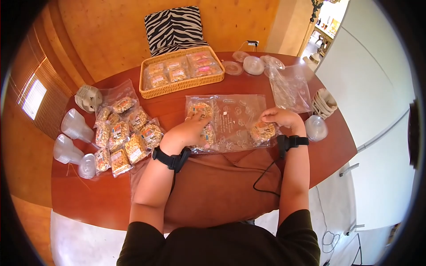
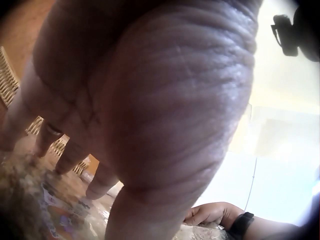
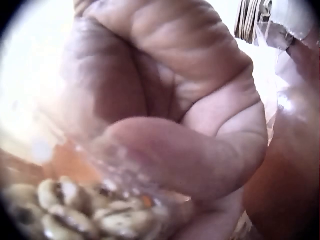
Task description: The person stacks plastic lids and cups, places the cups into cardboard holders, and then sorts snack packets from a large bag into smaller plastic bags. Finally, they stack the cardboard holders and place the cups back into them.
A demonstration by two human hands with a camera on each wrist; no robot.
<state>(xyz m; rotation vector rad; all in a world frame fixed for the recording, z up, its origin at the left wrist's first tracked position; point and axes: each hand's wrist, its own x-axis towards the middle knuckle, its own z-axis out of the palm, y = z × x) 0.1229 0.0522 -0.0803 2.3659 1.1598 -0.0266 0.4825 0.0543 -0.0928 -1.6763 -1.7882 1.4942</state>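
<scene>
A large clear printed plastic bag lies flat before me. Toward its left end, two snack packets show one behind the other. My left hand rests over them with its fingers spread, and in the left wrist view the fingers reach down straight to the plastic. At the bag's right end my right hand pinches the clear wrapper of another snack packet. The right wrist view shows the thumb bent against the curled fingers, with light puffed pieces inside the wrapper below.
Several snack packets are heaped at the left, beside stacked clear cups. Behind the bag stands a wicker basket of more packets. At the right are clear lids, another plastic bag and stacked bowls.
</scene>
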